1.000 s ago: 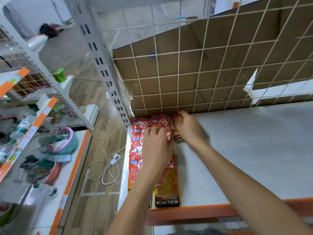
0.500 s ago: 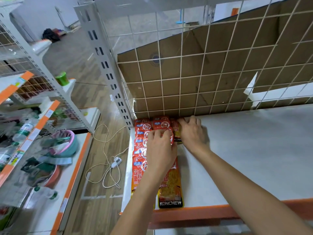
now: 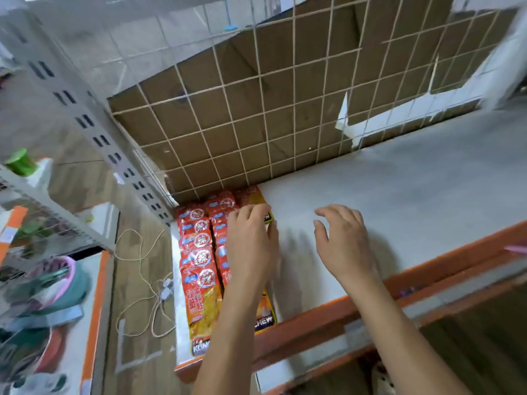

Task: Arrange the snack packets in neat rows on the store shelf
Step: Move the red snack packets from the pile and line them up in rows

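Red and orange snack packets [image 3: 199,269] lie overlapping in two rows at the left end of the white shelf [image 3: 399,201], running from the wire back grid to the orange front edge. My left hand [image 3: 251,246] lies on the right-hand row, fingers bent over the packets near the back; whether it grips one is unclear. My right hand [image 3: 342,240] hovers over bare shelf to the right of the rows, fingers spread and relaxed, holding nothing.
A wire grid [image 3: 256,124] with brown cardboard behind it closes the shelf's back. A slotted grey upright [image 3: 94,129] stands at the left. A white cable [image 3: 148,286] lies on the wooden floor below. Another shelf unit [image 3: 42,280] with assorted goods stands at the left.
My right hand has lifted off the back packet and drawn away to the right, now hovering over bare shelf. My left hand stays on the right-hand row. The camera has shifted.
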